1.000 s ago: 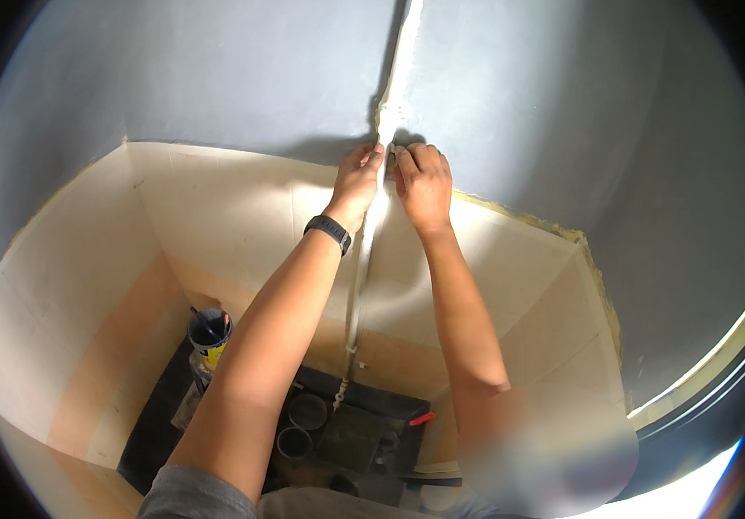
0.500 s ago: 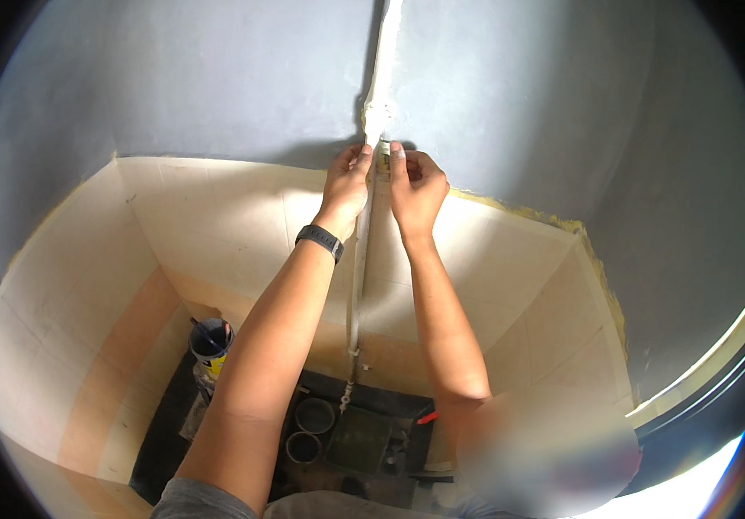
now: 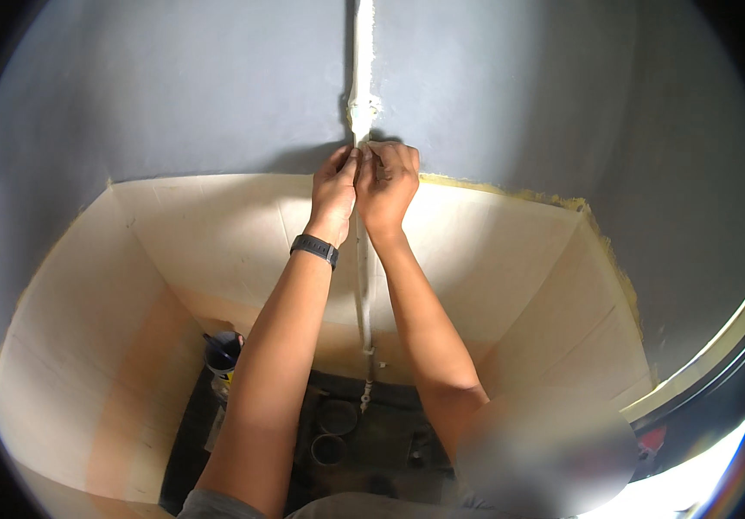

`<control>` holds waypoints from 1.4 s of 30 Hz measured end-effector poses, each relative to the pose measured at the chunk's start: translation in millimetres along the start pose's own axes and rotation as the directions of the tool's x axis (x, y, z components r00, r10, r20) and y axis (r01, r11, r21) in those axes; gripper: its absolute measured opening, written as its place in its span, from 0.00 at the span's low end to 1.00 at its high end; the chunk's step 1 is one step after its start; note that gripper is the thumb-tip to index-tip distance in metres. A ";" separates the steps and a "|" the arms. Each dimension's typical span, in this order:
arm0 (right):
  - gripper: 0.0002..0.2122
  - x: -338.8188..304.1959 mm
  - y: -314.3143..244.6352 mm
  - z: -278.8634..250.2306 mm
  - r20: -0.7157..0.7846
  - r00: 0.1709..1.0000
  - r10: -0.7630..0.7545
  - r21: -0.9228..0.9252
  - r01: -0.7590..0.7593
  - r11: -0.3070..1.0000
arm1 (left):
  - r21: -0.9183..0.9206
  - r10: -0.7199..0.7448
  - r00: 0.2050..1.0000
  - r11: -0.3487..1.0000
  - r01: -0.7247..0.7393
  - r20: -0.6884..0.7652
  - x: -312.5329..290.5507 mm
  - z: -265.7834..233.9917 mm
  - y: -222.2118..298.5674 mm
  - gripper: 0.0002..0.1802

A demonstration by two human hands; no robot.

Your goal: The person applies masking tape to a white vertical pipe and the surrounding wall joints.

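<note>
A narrow white pipe (image 3: 365,298) runs down the wall in the middle of the view. My left hand (image 3: 334,195), with a dark band at the wrist, pinches this pipe near the top of the tiles. Against it on the right, my right hand (image 3: 390,183) is closed, its fingertips pressed together at the pipe. What those fingers hold is hidden. Just above both hands is a rough, whitish joint (image 3: 360,114), where a thicker white upper pipe (image 3: 363,52) begins.
Pale tiles (image 3: 217,216) cover the lower wall, below grey plaster (image 3: 199,95). On the left below stands a dark bucket (image 3: 223,350) with a yellow label. Round dark rings (image 3: 329,449) lie on the black surface beneath. A blurred patch (image 3: 554,458) covers the lower right.
My right hand has moved left, up against the left hand and the pipe. The small pale piece seen between its fingers is now hidden. The view has shifted slightly.
</note>
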State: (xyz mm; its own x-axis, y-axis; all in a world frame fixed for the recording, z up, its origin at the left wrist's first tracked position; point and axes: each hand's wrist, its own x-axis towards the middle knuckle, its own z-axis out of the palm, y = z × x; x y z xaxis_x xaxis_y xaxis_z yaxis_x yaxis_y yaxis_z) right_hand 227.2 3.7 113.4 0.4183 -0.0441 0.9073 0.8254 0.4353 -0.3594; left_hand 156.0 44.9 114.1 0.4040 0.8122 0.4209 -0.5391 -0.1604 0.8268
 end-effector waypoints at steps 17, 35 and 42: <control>0.28 -42.3 67.2 -50.7 0.363 0.860 -0.359 0.051 0.367 0.929 | 0.470 0.302 0.949 0.827 -0.309 0.093 21.2 -16.7 20.8 0.13; 0.22 -67.0 90.0 -37.9 0.107 0.875 -0.472 -0.229 0.483 0.845 | 0.429 0.240 0.966 0.866 -0.256 0.091 19.7 -19.4 22.4 0.10; 0.22 -65.4 81.6 -33.7 0.146 0.877 -0.457 -0.290 0.479 0.828 | 0.755 0.482 0.850 0.470 -0.456 0.213 9.9 -10.8 36.9 0.11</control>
State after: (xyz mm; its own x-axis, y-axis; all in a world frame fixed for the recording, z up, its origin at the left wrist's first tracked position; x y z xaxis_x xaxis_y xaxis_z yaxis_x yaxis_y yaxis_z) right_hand 279.9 11.9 17.3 -0.0654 -0.1065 0.9922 0.9942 0.0786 0.0740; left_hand 132.1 53.1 144.8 0.2411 0.4931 0.8359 0.1206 -0.8699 0.4783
